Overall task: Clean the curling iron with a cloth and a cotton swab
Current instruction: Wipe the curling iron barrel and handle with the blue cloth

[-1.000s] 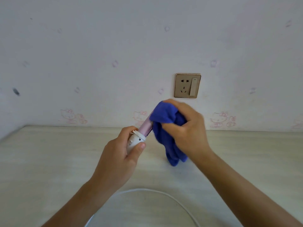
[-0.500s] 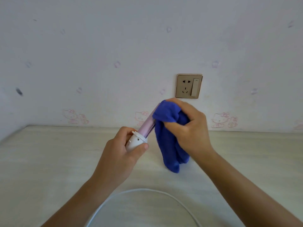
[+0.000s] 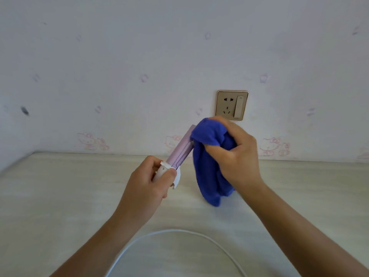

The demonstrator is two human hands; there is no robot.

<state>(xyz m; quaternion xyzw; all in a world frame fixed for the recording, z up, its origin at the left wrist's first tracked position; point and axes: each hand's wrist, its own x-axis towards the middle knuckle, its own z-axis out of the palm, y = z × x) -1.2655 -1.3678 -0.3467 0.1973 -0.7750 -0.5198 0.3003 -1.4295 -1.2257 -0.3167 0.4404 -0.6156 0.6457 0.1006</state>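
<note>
The curling iron [image 3: 182, 149] is held above the table [image 3: 60, 196], tilted. Its long axis runs from the white handle at lower left up and to the right, towards the wall. The left hand [image 3: 147, 182] curls round the handle, thumb on top. The right hand [image 3: 235, 154] is at the far, upper end, its fingers bunched round a blue cloth [image 3: 208, 172] that wraps the pink barrel's tip. The rest of the cloth hangs down towards the table. A wiping stroke would probably run along that slanted axis, down towards the left hand. A white cord [image 3: 179, 231] loops nearby. No cotton swab is in view.
</note>
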